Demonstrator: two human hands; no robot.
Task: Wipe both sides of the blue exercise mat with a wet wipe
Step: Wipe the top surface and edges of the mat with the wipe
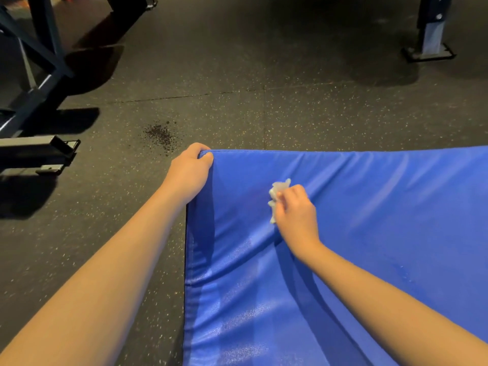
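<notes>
Blue mat: left hand grips its far-left corner, likely steadying it. Right hand pinches wet wipe against the mat, just right of that corner.

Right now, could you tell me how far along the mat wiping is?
The left hand grips a corner of the blue mat while the right hand presses a wet wipe on the facing side. Sheen nearer suggests wiped patches. The hidden other side may remain.
</notes>
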